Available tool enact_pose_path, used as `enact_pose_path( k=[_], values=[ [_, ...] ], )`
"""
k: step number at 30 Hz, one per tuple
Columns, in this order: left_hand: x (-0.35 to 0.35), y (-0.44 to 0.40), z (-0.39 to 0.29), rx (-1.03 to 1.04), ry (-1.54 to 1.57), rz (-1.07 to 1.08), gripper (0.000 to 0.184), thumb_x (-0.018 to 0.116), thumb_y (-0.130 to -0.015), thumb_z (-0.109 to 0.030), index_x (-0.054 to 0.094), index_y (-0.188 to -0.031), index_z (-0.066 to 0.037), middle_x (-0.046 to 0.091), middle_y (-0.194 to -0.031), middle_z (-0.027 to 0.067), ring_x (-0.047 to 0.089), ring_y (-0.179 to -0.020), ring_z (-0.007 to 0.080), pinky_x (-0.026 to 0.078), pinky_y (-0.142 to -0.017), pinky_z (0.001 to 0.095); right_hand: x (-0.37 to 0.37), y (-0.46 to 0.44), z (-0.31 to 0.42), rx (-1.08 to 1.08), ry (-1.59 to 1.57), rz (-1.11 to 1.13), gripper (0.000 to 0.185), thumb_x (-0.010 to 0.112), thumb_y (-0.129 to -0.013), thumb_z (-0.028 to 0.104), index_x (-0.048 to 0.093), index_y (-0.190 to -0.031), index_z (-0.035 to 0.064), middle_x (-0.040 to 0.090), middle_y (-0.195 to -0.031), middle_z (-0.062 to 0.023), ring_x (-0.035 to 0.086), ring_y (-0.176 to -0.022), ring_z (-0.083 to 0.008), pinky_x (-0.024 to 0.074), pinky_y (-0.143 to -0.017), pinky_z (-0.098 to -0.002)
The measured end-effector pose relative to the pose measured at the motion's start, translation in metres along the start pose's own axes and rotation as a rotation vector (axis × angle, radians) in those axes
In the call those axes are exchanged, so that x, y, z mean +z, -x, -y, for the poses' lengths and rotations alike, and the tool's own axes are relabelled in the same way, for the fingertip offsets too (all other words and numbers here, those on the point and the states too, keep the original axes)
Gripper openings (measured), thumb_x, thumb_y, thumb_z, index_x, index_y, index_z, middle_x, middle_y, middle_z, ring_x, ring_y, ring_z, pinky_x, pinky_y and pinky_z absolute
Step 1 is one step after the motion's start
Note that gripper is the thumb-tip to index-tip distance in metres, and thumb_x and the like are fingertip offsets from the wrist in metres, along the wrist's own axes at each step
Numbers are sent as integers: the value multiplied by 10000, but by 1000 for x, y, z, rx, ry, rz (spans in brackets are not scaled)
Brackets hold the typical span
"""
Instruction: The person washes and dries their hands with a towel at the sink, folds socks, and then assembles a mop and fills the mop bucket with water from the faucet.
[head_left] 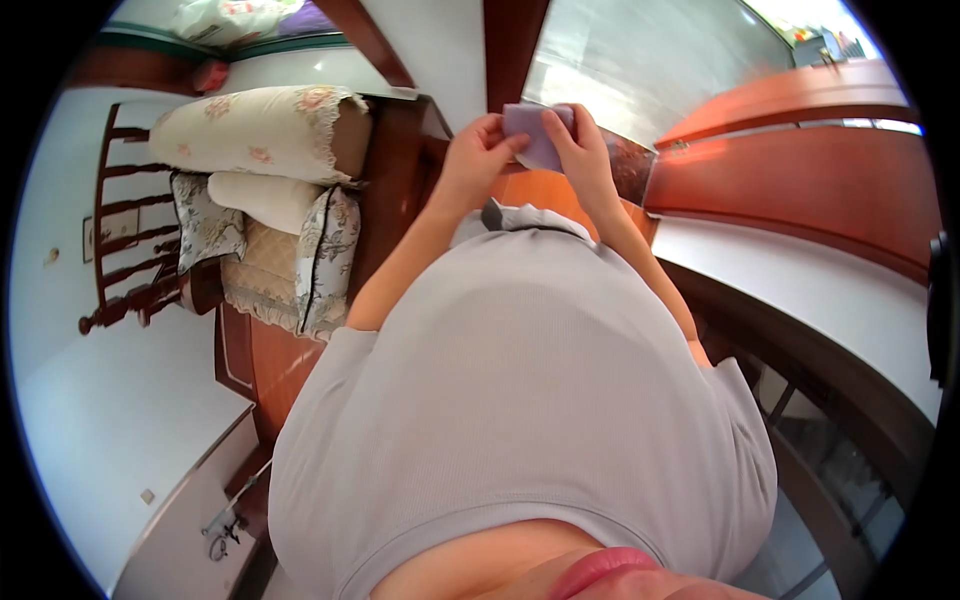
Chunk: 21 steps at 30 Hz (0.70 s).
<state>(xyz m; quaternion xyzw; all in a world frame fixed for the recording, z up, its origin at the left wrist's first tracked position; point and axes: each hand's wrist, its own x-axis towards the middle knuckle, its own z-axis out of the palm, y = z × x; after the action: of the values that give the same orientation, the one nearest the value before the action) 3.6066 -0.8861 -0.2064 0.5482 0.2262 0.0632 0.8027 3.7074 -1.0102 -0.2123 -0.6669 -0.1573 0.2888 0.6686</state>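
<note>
From my remote feed: covered sofa far left. Left hand pinches near edge of purple piece, perhaps folded cloth or sponge, texture unclear. Piece sits between hands, before doorway. Right hand pinches other edge. I judge: grasping done, release not yet.

We cannot tell what the flat, pale purple piece is made of, and it hides from us some fingers of the bare left hand and the bare right hand. The loose grey short-sleeved shirt covers much of the glossy orange-brown floor. The rounded picture edge cuts off a black object at right, which we cannot identify, and the whitish plastic bag at upper left.
</note>
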Motion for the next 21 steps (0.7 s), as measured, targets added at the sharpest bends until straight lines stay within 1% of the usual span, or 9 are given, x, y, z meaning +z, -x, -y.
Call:
enact_pose_path(
  k=[2,3,6,7,11,14,16,20,21],
  values=[
    [1,2,10,138,-23,-26,182,585,-914,-23,568,-1083,41,661,-988,96,645,-894,141,581,-760,299,6,1,-3,-124,235,-124,254,641,-926,247,588,-954,0,613,-818,-43,543,-755,-94,462,-628,-258],
    [0,4,13,130,16,-45,168,588,-912,-22,572,-1069,37,663,-977,92,644,-879,136,580,-747,294,4,-4,-12,-174,220,-116,251,643,-926,248,590,-898,4,584,-743,-19,502,-695,-77,429,-583,-248],
    [-2,15,10,109,109,-114,150,596,-912,-29,575,-1050,23,664,-961,83,645,-857,132,578,-728,284,16,-6,-10,-150,62,-124,239,634,-933,236,585,-884,8,568,-732,-9,471,-676,-59,400,-567,-234],
    [-5,17,8,90,165,-145,145,601,-913,-36,575,-1046,15,663,-957,78,646,-850,134,577,-722,278,24,-4,-5,-191,28,-137,238,606,-952,239,586,-877,14,555,-723,-3,454,-674,-53,383,-575,-225],
    [-17,24,6,71,290,-162,162,613,-917,-64,574,-1064,-5,656,-953,70,648,-865,143,576,-740,280,32,-10,-5,-225,105,-93,245,577,-969,244,588,-882,15,560,-729,-2,462,-690,-57,395,-604,-227],
    [-36,26,3,21,434,-94,191,629,-915,-85,569,-1082,-16,649,-960,66,646,-902,151,573,-785,296,44,-18,-7,-273,170,-71,263,552,-980,265,591,-903,17,577,-754,-6,482,-715,-58,415,-633,-228],
    [-44,29,-3,-49,546,-75,187,649,-904,-96,583,-1060,-17,645,-959,54,644,-921,147,565,-822,307,58,-20,-6,-231,125,-27,207,586,-962,219,594,-936,14,593,-779,-11,513,-738,-65,439,-656,-224],
    [-80,27,4,-42,577,-178,177,664,-895,-105,598,-1033,-16,640,-981,45,640,-941,145,560,-837,304,89,-22,0,-156,119,109,138,627,-933,150,599,-958,17,611,-817,-13,541,-762,-75,455,-663,-221],
    [-92,27,7,0,495,-200,190,656,-900,-106,601,-1059,-17,637,-1009,50,641,-949,156,561,-841,313,94,-26,-5,-109,65,153,125,646,-914,125,602,-971,22,616,-834,-14,547,-761,-74,458,-654,-218]
  ],
)
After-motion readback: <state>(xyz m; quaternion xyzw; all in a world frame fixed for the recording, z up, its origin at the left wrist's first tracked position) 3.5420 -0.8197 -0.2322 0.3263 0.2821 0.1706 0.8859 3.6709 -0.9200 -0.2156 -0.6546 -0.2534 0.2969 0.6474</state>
